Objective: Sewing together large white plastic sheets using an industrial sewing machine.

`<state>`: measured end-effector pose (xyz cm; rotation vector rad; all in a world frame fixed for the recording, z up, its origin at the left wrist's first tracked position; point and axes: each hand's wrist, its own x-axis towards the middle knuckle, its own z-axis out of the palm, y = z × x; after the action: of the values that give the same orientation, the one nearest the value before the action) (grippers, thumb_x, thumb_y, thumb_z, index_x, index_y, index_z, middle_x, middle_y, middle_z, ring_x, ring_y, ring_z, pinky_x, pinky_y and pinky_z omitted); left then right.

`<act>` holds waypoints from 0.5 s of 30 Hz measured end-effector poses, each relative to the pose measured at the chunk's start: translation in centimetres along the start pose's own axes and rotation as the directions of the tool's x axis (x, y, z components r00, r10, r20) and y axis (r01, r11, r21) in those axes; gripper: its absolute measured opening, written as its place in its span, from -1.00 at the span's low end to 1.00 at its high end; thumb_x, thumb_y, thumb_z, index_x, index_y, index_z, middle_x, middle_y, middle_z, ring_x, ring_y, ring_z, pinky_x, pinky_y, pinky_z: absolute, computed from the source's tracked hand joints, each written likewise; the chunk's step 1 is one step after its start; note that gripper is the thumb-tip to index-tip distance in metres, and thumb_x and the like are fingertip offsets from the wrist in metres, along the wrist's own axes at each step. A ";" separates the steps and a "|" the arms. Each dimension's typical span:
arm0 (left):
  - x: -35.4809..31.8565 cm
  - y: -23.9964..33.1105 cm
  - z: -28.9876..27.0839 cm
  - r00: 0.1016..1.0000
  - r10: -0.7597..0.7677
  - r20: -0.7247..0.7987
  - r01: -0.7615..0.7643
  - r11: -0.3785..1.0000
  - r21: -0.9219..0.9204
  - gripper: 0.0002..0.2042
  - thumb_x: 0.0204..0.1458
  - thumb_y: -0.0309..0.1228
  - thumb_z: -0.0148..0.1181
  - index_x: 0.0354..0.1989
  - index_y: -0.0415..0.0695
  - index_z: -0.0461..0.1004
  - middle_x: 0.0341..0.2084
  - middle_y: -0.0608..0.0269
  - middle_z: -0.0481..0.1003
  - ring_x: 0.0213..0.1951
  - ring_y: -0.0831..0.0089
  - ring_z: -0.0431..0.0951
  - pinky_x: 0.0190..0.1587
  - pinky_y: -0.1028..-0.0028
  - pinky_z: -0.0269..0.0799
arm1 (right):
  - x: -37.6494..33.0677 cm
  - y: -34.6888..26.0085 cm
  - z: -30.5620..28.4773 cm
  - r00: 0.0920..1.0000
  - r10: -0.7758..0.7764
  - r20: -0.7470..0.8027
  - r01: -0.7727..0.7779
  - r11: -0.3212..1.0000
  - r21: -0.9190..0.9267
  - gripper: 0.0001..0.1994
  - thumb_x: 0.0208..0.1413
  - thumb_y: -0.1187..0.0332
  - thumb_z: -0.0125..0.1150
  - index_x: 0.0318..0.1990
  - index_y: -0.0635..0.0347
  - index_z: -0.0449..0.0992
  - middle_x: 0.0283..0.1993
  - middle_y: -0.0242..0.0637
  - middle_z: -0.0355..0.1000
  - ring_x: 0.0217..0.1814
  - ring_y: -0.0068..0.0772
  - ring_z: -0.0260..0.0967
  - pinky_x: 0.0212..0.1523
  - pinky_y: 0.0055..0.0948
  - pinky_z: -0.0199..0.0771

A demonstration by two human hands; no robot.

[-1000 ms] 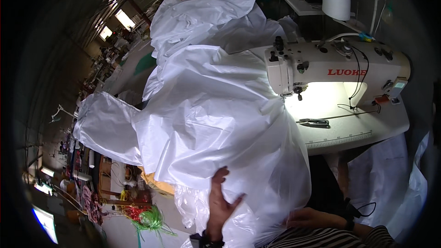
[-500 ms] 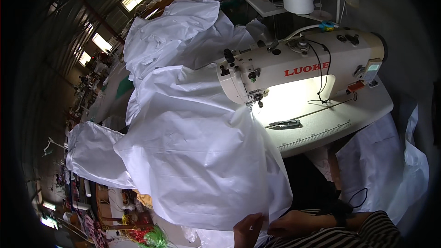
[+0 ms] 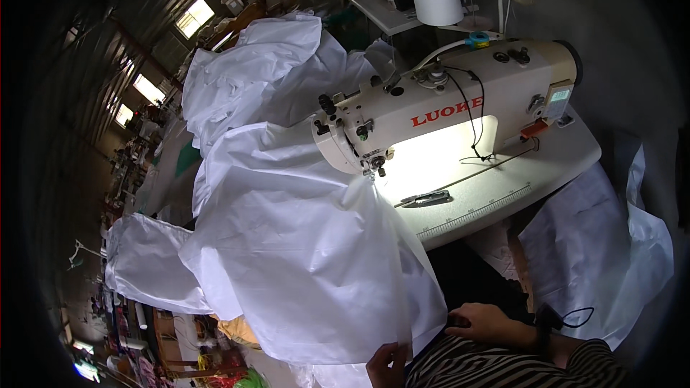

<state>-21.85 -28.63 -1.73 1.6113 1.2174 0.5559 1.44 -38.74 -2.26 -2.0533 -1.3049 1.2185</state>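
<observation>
A large sheet of thin white fabric (image 3: pixel 309 273) spreads over the table, its near part hanging toward me. It runs under the needle end of a white sewing machine (image 3: pixel 445 100), whose lamp lights the bed. My left hand (image 3: pixel 389 365) is at the lower edge of the fabric, fingers closed on it. To its right, my right hand (image 3: pixel 483 322) has its fingers bent together at the fabric's right edge; what lies between those fingertips is too small to make out. Thread snips (image 3: pixel 425 199) rest on the machine bed, right of the needle.
Behind the machine stands a white thread cone (image 3: pixel 436 1). More white fabric (image 3: pixel 589 244) hangs at the right, and a heap of it lies at the far left. A ruler scale (image 3: pixel 474 214) runs along the bed's front edge. Colourful scraps and cords lie at the lower left.
My right hand has moved up and to the right, away from my left hand, along the fabric's edge. The view has shifted, so the machine appears farther left and slightly lower.
</observation>
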 end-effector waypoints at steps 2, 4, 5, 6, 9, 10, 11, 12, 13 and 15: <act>0.1 1.4 0.2 0.986 0.163 -0.031 -0.163 0.987 0.013 -0.90 0.07 -0.55 0.28 -0.29 -0.32 0.54 -0.52 0.28 0.50 -0.51 0.60 0.40 -0.50 0.54 0.34 | 1.5 0.0 2.0 0.953 -0.300 -0.035 0.301 0.934 0.195 -0.61 0.18 0.08 0.22 -0.05 0.24 0.54 -0.10 -0.15 0.50 -0.05 -0.20 0.48 -0.03 -0.28 0.49; 0.1 2.9 0.1 0.927 0.372 -0.040 -0.366 0.924 0.111 -0.95 0.05 -0.62 0.26 -0.32 -0.31 0.53 -0.43 0.16 0.54 -0.49 0.48 0.49 -0.47 0.49 0.41 | 1.8 -0.5 3.5 0.912 -0.408 -0.051 0.397 0.843 0.362 -0.66 0.20 0.14 0.21 -0.06 0.24 0.54 -0.12 -0.17 0.51 -0.08 -0.20 0.50 -0.05 -0.30 0.51; -0.1 3.6 0.1 0.926 0.376 -0.041 -0.370 0.922 0.115 -0.95 0.05 -0.62 0.26 -0.32 -0.31 0.53 -0.43 0.16 0.54 -0.49 0.48 0.49 -0.47 0.49 0.41 | 1.4 -0.8 3.9 0.871 -0.490 0.030 0.439 0.806 0.396 -0.72 0.20 0.21 0.21 -0.09 0.24 0.54 -0.16 -0.18 0.52 -0.12 -0.21 0.52 -0.08 -0.33 0.54; -0.2 4.1 0.0 0.925 0.380 -0.022 -0.373 0.916 0.147 -0.95 0.04 -0.62 0.26 -0.33 -0.30 0.53 -0.43 0.14 0.54 -0.48 0.45 0.51 -0.46 0.48 0.42 | 1.0 -1.3 3.9 0.809 -0.577 0.108 0.474 0.751 0.460 -0.78 0.20 0.29 0.20 -0.13 0.25 0.54 -0.20 -0.18 0.54 -0.16 -0.21 0.54 -0.11 -0.35 0.56; -0.4 4.7 -0.2 0.939 0.341 0.044 -0.343 0.921 0.186 -0.94 0.02 -0.64 0.26 -0.33 -0.29 0.53 -0.43 0.12 0.55 -0.44 0.37 0.55 -0.42 0.45 0.46 | -0.7 -2.8 2.6 0.766 -0.643 0.000 0.589 0.701 0.402 -0.85 0.15 0.36 0.23 -0.18 0.22 0.52 -0.34 -0.23 0.55 -0.35 -0.27 0.57 -0.32 -0.40 0.61; -0.4 4.6 -0.2 0.932 0.349 0.100 -0.363 0.912 0.189 -0.93 0.02 -0.64 0.25 -0.32 -0.28 0.53 -0.42 0.12 0.55 -0.44 0.36 0.55 -0.41 0.45 0.46 | -0.9 -3.3 2.0 0.764 -0.646 0.008 0.593 0.707 0.386 -0.85 0.15 0.36 0.23 -0.18 0.22 0.52 -0.34 -0.23 0.55 -0.35 -0.27 0.57 -0.32 -0.40 0.61; -0.3 4.3 -0.2 0.921 0.356 0.157 -0.382 0.904 0.192 -0.92 0.03 -0.65 0.25 -0.31 -0.28 0.53 -0.41 0.12 0.55 -0.44 0.34 0.55 -0.40 0.46 0.46 | -1.1 -3.9 1.5 0.745 -0.666 -0.037 0.640 0.700 0.317 -0.85 0.14 0.37 0.24 -0.19 0.21 0.53 -0.35 -0.24 0.55 -0.37 -0.27 0.57 -0.34 -0.40 0.61; -0.2 4.0 -0.2 0.929 0.319 0.186 -0.351 0.919 0.176 -0.91 0.05 -0.66 0.20 -0.27 -0.27 0.52 -0.40 0.13 0.56 -0.43 0.39 0.55 -0.39 0.48 0.46 | -1.2 -4.6 1.2 0.723 -0.686 -0.082 0.681 0.689 0.247 -0.85 0.13 0.37 0.25 -0.19 0.19 0.53 -0.36 -0.25 0.55 -0.39 -0.27 0.56 -0.37 -0.41 0.61; 0.0 3.6 -0.2 0.929 0.320 0.187 -0.352 0.919 0.176 -0.91 0.05 -0.66 0.20 -0.27 -0.27 0.52 -0.40 0.13 0.56 -0.43 0.39 0.55 -0.39 0.48 0.46 | -1.2 -5.2 0.9 0.723 -0.686 -0.083 0.681 0.689 0.247 -0.85 0.13 0.37 0.25 -0.19 0.19 0.53 -0.36 -0.25 0.55 -0.39 -0.27 0.56 -0.37 -0.41 0.61; 0.4 3.1 -0.3 0.969 0.149 0.199 -0.156 0.988 0.020 -0.92 0.07 -0.65 0.17 -0.26 -0.28 0.50 -0.39 0.16 0.56 -0.39 0.45 0.54 -0.38 0.49 0.45 | -1.5 -6.1 0.8 0.717 -0.697 -0.027 0.697 0.714 0.061 -0.87 0.13 0.38 0.25 -0.21 0.18 0.54 -0.36 -0.25 0.53 -0.40 -0.25 0.55 -0.37 -0.39 0.60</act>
<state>-20.57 -28.17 1.04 1.7554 0.9671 0.4600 -2.61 -37.23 2.40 -1.2752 -1.7777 0.8715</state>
